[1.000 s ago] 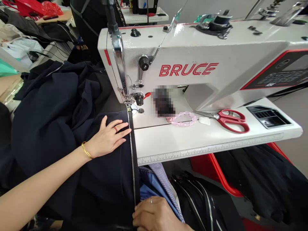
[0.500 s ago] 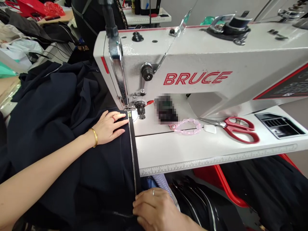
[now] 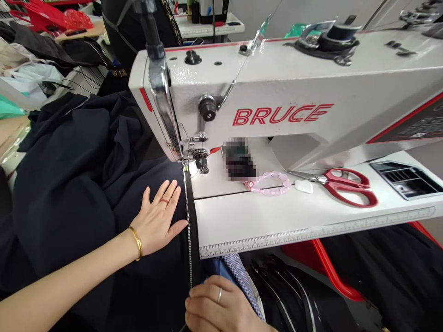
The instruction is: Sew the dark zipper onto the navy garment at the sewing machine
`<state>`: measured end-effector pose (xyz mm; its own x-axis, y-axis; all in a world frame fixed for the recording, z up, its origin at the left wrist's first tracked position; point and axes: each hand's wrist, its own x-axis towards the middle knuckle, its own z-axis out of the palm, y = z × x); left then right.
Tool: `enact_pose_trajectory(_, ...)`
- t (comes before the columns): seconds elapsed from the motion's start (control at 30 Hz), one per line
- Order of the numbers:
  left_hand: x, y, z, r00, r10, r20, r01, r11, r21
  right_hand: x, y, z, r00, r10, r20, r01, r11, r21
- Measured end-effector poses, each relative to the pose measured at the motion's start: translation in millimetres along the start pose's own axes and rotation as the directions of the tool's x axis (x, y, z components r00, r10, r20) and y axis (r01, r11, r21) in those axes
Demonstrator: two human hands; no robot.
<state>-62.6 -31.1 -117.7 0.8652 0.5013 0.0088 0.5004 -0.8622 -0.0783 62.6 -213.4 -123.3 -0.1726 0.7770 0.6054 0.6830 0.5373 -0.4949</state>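
Observation:
My left hand [image 3: 161, 212] lies flat on dark navy fabric [image 3: 86, 152], fingers spread, its thumb touching the edge of a zipper [image 3: 189, 230]. The zipper has metal teeth on black tape and runs along the fabric's right edge. Its far end sits under the presser foot of the sewing machine [image 3: 284, 92]. Near the bottom of the view, my right hand [image 3: 221, 306] is closed on the near end of the zipper; the fingertips are partly hidden.
On the white machine bed lie red-handled scissors [image 3: 349, 184], a pink bead bracelet [image 3: 272, 183] and a white chalk-like piece [image 3: 303, 186]. A ruler strip [image 3: 311, 233] follows the front edge. Below stands a red bin [image 3: 332, 272] with dark cloth, beside several hanging zippers [image 3: 287, 295].
My left hand has slid back toward me from near the presser foot, and its fingers have spread. My right hand stays on the zipper's near end, slightly lower and further left.

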Motion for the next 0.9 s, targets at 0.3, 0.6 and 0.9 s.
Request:
enact_pose_trajectory(0.3, 1, -9, -3.3, 0.993, 0.107, -0.042, -0.109, 0.994, -0.033, -18, 11, 4, 0.996, 0.087, 0.037, -0.091, 0.988, 0.125)
enact_pose_trajectory(0.6, 22, -26, -1.5, 0.995, 0.098, -0.011, -0.099, 0.994, -0.051, 6, 23, -8, 0.987, 0.133, 0.086, -0.147, 0.971, 0.187)
enact_pose_trajectory(0.9, 54, -143, -51.1, 0.937, -0.273, -0.217, 0.285, 0.958, 0.024, 15, 43, -8, 0.994, 0.071, 0.085, -0.086, 0.978, 0.19)
